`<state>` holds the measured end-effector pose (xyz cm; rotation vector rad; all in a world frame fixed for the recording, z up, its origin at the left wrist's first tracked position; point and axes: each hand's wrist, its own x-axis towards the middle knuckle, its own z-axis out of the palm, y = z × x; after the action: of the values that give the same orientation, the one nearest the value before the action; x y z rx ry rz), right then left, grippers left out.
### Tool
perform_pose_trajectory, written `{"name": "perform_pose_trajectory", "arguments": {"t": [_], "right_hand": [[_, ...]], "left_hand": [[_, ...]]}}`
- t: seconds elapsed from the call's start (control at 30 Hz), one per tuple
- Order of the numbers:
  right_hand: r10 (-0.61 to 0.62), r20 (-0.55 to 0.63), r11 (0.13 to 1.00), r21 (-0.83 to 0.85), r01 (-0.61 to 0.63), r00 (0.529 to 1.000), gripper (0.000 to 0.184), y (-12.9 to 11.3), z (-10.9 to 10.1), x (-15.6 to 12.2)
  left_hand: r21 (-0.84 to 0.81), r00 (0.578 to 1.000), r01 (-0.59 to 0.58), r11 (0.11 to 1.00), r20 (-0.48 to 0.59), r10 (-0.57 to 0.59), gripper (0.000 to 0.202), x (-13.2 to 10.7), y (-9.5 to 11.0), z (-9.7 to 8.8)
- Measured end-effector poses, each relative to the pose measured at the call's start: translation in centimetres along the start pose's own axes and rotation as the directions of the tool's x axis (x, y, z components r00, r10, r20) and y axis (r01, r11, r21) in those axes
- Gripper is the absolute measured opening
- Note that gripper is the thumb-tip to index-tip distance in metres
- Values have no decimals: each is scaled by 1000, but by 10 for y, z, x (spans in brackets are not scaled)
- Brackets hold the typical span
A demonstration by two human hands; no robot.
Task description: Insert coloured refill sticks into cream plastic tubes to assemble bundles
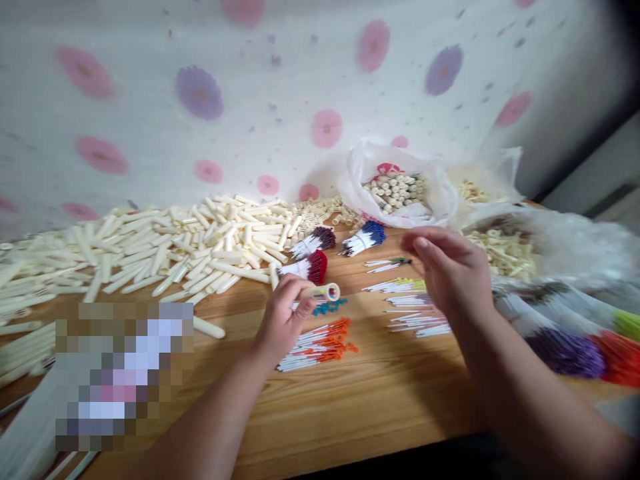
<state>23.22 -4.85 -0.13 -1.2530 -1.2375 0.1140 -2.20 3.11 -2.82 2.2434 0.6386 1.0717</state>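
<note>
My left hand (pixel 287 310) is closed around a cream pen barrel (pixel 325 292), whose open end points right and shows small coloured tips inside. Over the right side of the table, my right hand (pixel 450 270) has its fingers curled together; what they hold, if anything, is hidden. Close by it lie thin white pen refills with green and black ends (pixel 390 264), then yellow-ended refills (pixel 395 285) and lilac-ended refills (pixel 410 303). Orange-ended refills (pixel 320 343) spread below my left hand, and blue-ended refills (pixel 330 307) are partly covered by the barrel.
A big heap of cream barrels (pixel 200 247) covers the left and back. Banded refill bundles (pixel 363 239) lie mid-table. Behind stands a plastic bag (pixel 400 193) of filled barrels; another bag (pixel 505 250) holds small cream parts. Large refill bundles (pixel 565 340) lie at right.
</note>
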Motion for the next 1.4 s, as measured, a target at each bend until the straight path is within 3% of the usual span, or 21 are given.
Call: {"name": "perform_pose_trajectory", "arguments": {"t": [0.07,0.1,0.17,0.23,0.37,0.5,1.0,1.13,1.23,1.3,1.4], "right_hand": [[72,163,945,-328,-15,984,25,19,-22,18],[136,305,873,-487,31,943,26,28,-30,24],[293,514,695,-693,189,806,25,44,-39,30],[381,550,584,-766,267,744,22,58,-38,31],[445,511,461,-835,301,735,20,75,-29,29],[488,518,402,-848,347,702,21,79,-27,30],[430,670,405,-742,534,604,23,76,-26,25],[399,661,379,-750,542,635,22,69,-28,27],[352,649,377,-758,532,675,24,50,-25,28],[307,695,441,-709,550,651,24,29,-17,23],[133,849,681,-453,575,511,22,-7,3,10]], "left_hand": [[-67,1000,12,998,11,-12,36,1,-2,0],[-89,1000,8,996,12,-7,38,2,-2,0],[-114,1000,-5,993,14,6,38,3,-2,0],[-111,1000,-2,994,15,4,32,3,-1,0],[-74,999,33,997,2,-33,21,3,-2,1],[-82,1000,15,997,-24,-17,18,3,-8,1],[-175,999,-38,984,-13,36,15,2,-6,2],[-157,1000,-19,987,1,19,14,2,-8,2],[-143,999,32,989,-24,-36,15,3,-5,0],[-143,992,107,984,-55,-115,19,4,-1,-1],[-182,973,223,958,-17,-229,24,4,4,-1]]}}
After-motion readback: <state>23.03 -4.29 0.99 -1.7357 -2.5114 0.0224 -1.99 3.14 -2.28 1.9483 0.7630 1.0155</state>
